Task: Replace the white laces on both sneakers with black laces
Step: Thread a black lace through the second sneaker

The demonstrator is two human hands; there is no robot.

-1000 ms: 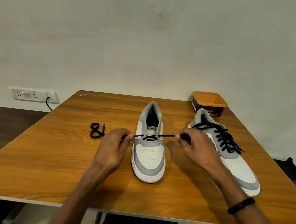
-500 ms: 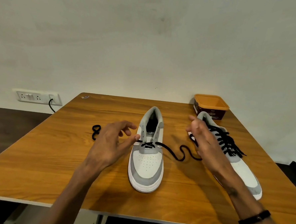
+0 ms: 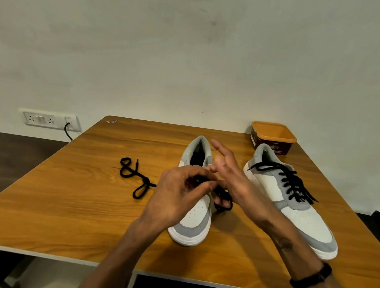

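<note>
Since half a second ago both hands have come in over the middle sneaker (image 3: 194, 219): my left hand (image 3: 181, 194) now sits on its lace area, fingers curled and pinching the black lace (image 3: 222, 199) near the lowest eyelets, while my right hand (image 3: 229, 179) has let go and crossed in above the tongue, fingers spread and relaxed, holding nothing. That lace's right run now loops slack on the worktop (image 3: 69, 203) just beside the shoe; its left end lies coiled (image 3: 133, 176) well off to the left. Only the bottom rows look threaded here. The right sneaker (image 3: 290, 201) already carries black lacing right up, near the orange tub (image 3: 273, 137) at the back. No white lace in view. To do this step well, I judge: keep the left pinch steady so the crossing doesn't loosen, pick up the free tip with the right fingers, feed it through the next eyelet from underneath, and pull both sides even before moving up. Exact eyelet is hidden under my hands, can't tell which.
</note>
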